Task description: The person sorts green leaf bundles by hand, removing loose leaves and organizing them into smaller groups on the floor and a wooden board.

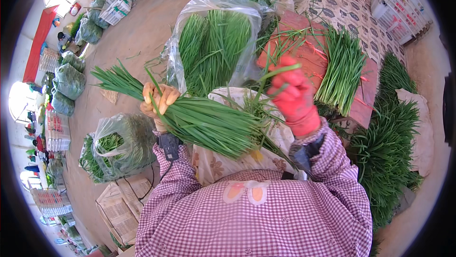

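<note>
My left hand, in a pale yellowish glove, grips a bunch of green garlic chives around its middle. The bunch lies slanted over my lap, its thicker end toward the right. My right hand, in a red glove and blurred by motion, is raised to the right of the bunch, with a few loose chive blades between its fingers. Under the bunch a flower-patterned cloth covers my lap. Several loose blades hang between the bunch and my right hand.
An open clear plastic bag of chives stands ahead. A trimmed bundle lies on a reddish board with red ties. A large chive heap is at right. Another filled bag sits at left. Stacked crates stand back right; people work far left.
</note>
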A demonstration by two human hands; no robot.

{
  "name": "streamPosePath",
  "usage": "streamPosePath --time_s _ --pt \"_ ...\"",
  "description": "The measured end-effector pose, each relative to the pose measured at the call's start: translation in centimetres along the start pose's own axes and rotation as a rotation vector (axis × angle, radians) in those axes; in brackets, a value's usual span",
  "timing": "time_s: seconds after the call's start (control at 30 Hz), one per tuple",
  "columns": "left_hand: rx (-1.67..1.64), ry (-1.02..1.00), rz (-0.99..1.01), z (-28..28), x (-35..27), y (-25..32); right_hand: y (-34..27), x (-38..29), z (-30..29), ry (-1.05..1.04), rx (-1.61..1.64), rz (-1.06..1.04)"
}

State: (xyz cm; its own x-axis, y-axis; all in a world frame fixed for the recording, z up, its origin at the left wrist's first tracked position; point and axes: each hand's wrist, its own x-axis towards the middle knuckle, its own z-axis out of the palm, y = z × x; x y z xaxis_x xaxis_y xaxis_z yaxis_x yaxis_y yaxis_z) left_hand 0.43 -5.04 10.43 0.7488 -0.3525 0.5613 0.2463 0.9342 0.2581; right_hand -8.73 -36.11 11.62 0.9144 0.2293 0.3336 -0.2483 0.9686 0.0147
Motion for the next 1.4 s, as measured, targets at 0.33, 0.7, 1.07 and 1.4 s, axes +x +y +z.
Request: streamPosePath --time_s 0.33,0.7,1.07,1.4 --pt "-0.05 -0.331 -0.058 -0.8 1.8 -0.9 -2.1 0.9 2.1 -0.196 -2.117 0.407" --pt "-0.09 0.148 0.098 -0.3 1.6 0.6 2.4 0.1 -7.4 0.219 -1.078 0.656" --pt "0.146 0.322 0.123 -7.1 -2.5 0.7 -0.9 -4.8 -5.4 0.618 -0.585 0.458" --pt "0.125 0.382 0.19 -10.8 -5.5 2.5 -3.0 -5.6 -6.2 0.358 -1.407 0.427"
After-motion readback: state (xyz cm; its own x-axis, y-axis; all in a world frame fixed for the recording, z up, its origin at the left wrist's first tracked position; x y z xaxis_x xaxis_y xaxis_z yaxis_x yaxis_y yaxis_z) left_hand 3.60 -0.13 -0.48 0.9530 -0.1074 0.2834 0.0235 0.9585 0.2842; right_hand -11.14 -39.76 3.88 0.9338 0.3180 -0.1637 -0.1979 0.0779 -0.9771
